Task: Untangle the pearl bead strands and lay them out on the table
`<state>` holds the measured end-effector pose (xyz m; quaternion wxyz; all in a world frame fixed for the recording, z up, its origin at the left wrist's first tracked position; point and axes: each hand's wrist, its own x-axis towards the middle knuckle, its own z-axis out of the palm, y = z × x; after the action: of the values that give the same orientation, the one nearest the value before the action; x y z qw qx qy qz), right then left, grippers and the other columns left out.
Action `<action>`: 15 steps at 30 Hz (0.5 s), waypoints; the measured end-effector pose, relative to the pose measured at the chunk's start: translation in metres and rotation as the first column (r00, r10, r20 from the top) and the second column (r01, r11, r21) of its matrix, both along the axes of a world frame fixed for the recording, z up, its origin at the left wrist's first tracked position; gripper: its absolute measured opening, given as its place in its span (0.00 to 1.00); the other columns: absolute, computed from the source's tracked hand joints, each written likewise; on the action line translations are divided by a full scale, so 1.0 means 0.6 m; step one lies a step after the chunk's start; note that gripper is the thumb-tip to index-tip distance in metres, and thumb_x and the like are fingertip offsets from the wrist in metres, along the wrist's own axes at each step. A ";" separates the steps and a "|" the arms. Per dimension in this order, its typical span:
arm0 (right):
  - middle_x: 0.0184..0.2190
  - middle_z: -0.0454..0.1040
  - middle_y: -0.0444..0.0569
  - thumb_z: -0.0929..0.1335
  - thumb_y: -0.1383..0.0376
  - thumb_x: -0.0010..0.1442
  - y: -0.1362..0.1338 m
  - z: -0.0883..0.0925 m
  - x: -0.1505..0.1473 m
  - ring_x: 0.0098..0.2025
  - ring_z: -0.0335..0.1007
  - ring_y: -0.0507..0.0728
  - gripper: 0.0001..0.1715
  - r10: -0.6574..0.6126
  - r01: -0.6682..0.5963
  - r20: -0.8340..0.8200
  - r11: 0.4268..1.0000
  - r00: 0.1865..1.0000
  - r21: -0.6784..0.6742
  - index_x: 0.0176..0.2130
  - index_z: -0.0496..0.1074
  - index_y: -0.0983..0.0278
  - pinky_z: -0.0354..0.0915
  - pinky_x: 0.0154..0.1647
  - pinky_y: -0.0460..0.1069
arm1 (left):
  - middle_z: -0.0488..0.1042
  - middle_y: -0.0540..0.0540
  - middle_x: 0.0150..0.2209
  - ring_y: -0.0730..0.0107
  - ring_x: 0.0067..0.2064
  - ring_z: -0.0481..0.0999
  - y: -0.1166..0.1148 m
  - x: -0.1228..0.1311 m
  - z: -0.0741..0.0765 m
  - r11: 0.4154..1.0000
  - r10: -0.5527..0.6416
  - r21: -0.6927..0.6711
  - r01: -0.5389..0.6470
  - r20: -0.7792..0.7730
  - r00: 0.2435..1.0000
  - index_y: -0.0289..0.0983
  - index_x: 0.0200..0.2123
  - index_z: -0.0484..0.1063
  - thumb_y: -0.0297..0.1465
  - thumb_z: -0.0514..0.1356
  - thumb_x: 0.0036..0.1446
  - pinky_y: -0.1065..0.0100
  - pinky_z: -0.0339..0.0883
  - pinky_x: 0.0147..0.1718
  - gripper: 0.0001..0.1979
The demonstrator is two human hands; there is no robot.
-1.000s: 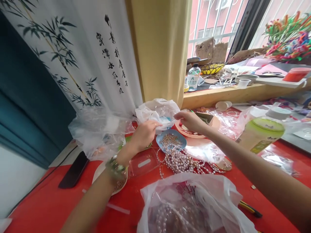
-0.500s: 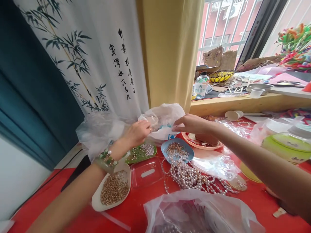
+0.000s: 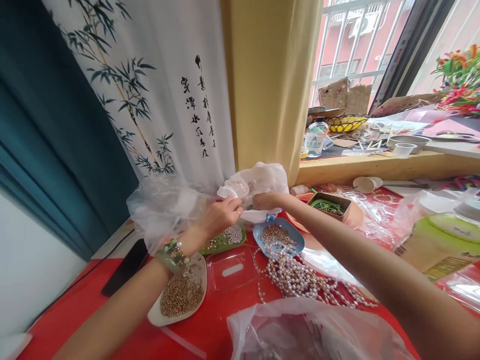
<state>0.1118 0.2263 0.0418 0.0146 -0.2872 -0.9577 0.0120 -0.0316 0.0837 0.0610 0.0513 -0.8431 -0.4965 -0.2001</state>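
Observation:
A white plastic bag (image 3: 272, 177) stands at the back of the red table. My left hand (image 3: 221, 217), with a ring and a green bracelet on the wrist, pinches the bag's near left edge. Inside the bag's mouth is my right hand (image 3: 268, 201); its fingers are hidden, so what they touch does not show. Just below the hands lie a green tray (image 3: 210, 250) of pale beads and a blue tray (image 3: 300, 243) of copper-coloured beads. Pearly bead strands (image 3: 296, 277) spill from the blue tray. A white dish (image 3: 204, 280) holds many small gold beads.
A clear shallow tray (image 3: 232, 270) lies between the dishes. Another open plastic bag (image 3: 318, 325) fills the near edge. At left are a dark phone-like slab (image 3: 127, 267) and crumpled clear plastic (image 3: 165, 205). A box with green strands (image 3: 330, 205) sits back right.
My right hand has moved left and down into the bag's mouth, uncovering the box of green strands. My left hand stays at the bag's edge. The view has shifted slightly.

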 end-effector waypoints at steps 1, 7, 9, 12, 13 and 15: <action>0.47 0.67 0.51 0.61 0.62 0.61 0.005 0.013 0.006 0.42 0.67 0.54 0.13 -0.006 0.008 0.048 0.999 0.999 -0.034 0.46 0.67 0.62 0.66 0.42 0.53 | 0.69 0.41 0.35 0.57 0.40 0.65 0.000 0.000 0.000 1.000 0.004 0.001 -0.004 0.016 1.000 0.39 0.29 0.69 0.25 0.47 0.58 0.63 0.60 0.34 0.12; 0.44 0.70 0.51 0.65 0.60 0.58 0.019 0.119 0.039 0.41 0.68 0.55 0.15 -0.022 0.036 0.116 0.992 0.993 -0.120 0.45 0.68 0.64 0.66 0.42 0.54 | 0.70 0.42 0.39 0.58 0.43 0.66 0.001 0.003 -0.001 1.000 -0.003 0.015 0.002 0.100 0.995 0.38 0.32 0.70 0.24 0.48 0.57 0.63 0.60 0.37 0.11; 0.42 0.73 0.50 0.69 0.59 0.52 0.016 0.146 0.047 0.41 0.70 0.57 0.18 -0.014 0.026 0.085 0.990 0.996 -0.137 0.43 0.71 0.63 0.66 0.41 0.52 | 0.70 0.41 0.40 0.57 0.44 0.66 0.002 0.003 -0.001 1.000 -0.009 0.011 0.008 0.110 0.994 0.38 0.33 0.70 0.24 0.48 0.56 0.61 0.60 0.39 0.11; 0.40 0.75 0.49 0.66 0.61 0.55 0.016 0.165 0.052 0.38 0.72 0.55 0.18 -0.039 0.039 0.001 0.991 0.999 -0.124 0.45 0.71 0.63 0.68 0.36 0.49 | 0.70 0.40 0.42 0.55 0.45 0.66 0.003 0.003 -0.002 1.000 -0.014 -0.007 0.015 0.126 0.992 0.38 0.36 0.70 0.23 0.48 0.56 0.59 0.59 0.41 0.13; 0.39 0.75 0.49 0.63 0.62 0.58 0.017 0.165 0.052 0.36 0.72 0.54 0.17 -0.057 0.054 -0.030 0.993 0.998 -0.105 0.47 0.70 0.64 0.68 0.35 0.49 | 0.70 0.40 0.43 0.55 0.45 0.66 0.004 0.002 -0.003 1.000 -0.016 -0.013 0.019 0.142 0.990 0.38 0.36 0.70 0.23 0.48 0.56 0.58 0.59 0.42 0.12; 0.40 0.74 0.51 0.61 0.65 0.60 0.019 0.155 0.048 0.37 0.72 0.54 0.18 -0.098 0.095 -0.083 0.995 0.992 -0.039 0.49 0.67 0.65 0.67 0.37 0.50 | 0.70 0.40 0.44 0.56 0.46 0.66 0.006 0.002 -0.005 0.999 -0.026 -0.029 0.032 0.198 0.980 0.38 0.35 0.71 0.24 0.48 0.56 0.58 0.58 0.44 0.12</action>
<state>0.1406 0.2379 0.1351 0.0505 -0.3327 -0.9408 0.0403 -0.0302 0.0871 0.0579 -0.0146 -0.8270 -0.4899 -0.2755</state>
